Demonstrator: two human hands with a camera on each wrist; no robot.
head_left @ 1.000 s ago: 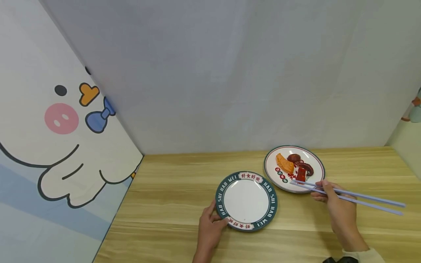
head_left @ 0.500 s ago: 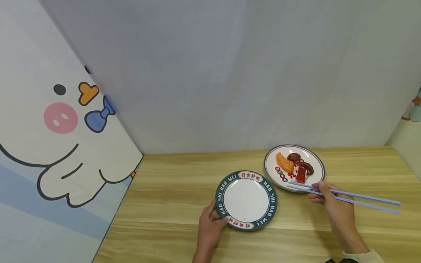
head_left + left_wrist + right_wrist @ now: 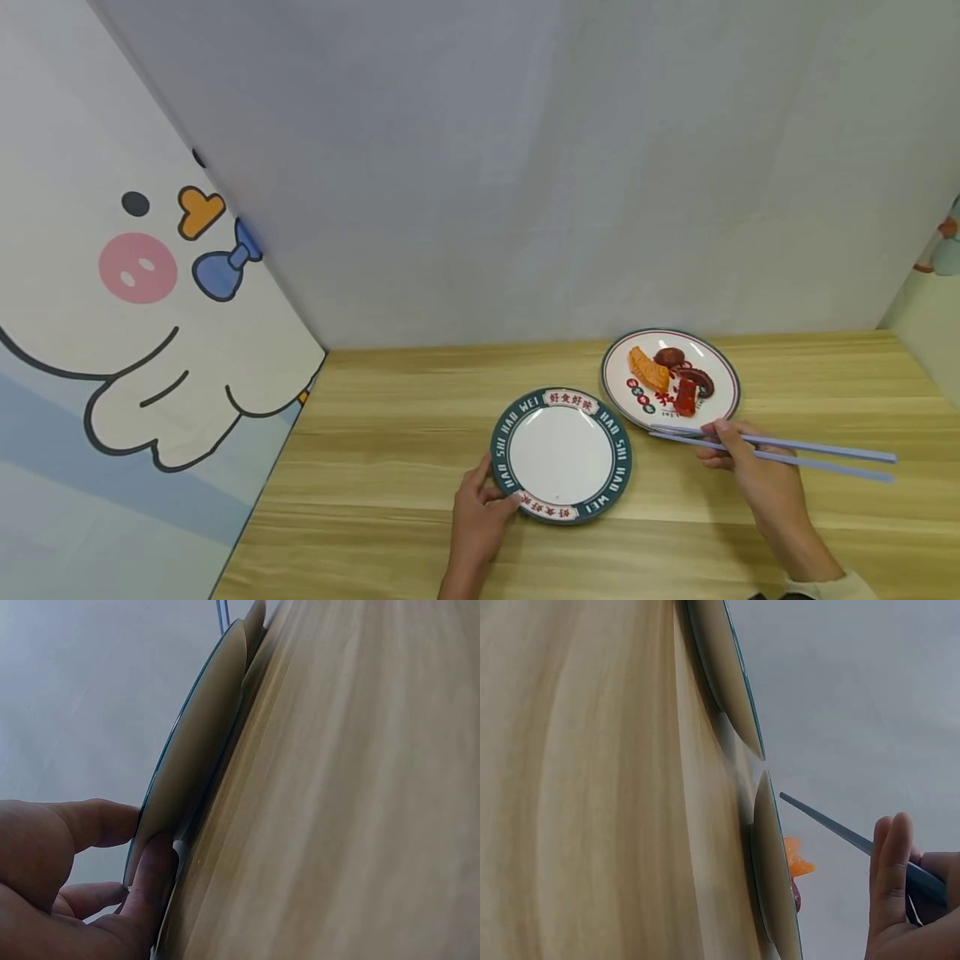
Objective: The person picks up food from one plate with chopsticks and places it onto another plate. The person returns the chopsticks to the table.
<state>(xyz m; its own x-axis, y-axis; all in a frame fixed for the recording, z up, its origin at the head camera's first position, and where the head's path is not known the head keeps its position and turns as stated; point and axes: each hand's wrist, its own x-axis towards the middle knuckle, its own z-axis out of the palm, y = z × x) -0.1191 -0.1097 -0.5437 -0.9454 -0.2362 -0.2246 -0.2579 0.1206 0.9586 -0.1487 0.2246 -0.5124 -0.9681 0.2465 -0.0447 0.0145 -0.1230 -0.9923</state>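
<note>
In the head view my left hand (image 3: 480, 521) grips the near-left rim of a green-rimmed white plate (image 3: 561, 454). The left wrist view has fingers (image 3: 112, 823) on both faces of that rim. My right hand (image 3: 765, 487) holds a pair of pale lavender chopsticks (image 3: 840, 451), tips a little apart with nothing between them. Those tips hover around the front edge of a second plate (image 3: 693, 346). On it lie an orange salmon-like slice (image 3: 648, 371), a round brown piece (image 3: 669, 357), a dark red octopus-tentacle-like piece (image 3: 699, 382) and a red block (image 3: 686, 398).
Both plates stand on a wood-grain table (image 3: 375, 433), almost touching, the food plate farther back and to the right. A grey wall sheet (image 3: 525, 208) rises behind the table. A cartoon-printed panel (image 3: 150, 350) stands along the left edge.
My right hand has shifted left and slightly up, taking the chopstick tips from beside the red block to the food plate's front edge. The left hand and its plate stay put.
</note>
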